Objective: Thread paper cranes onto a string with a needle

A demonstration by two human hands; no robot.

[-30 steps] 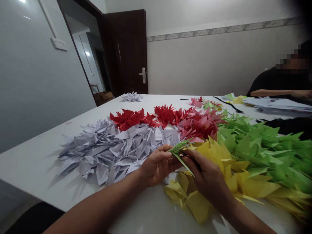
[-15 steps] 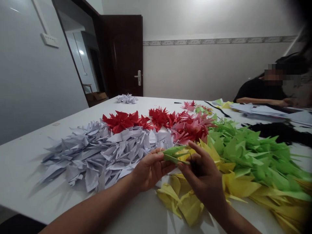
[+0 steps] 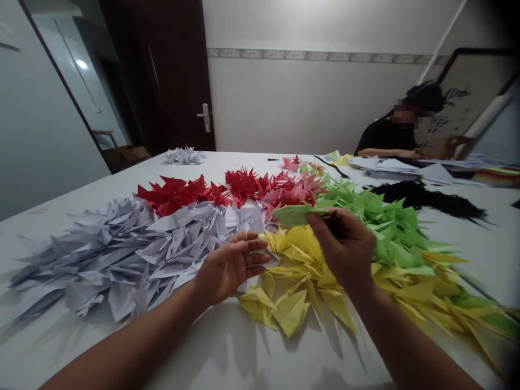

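Fingers (image 3: 320,228) (right hand (image 3: 350,242)) pinch a folded green paper (image 3: 293,215).

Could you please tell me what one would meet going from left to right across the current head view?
Box, far white pile, left hand, held green paper, right hand, black bundle.
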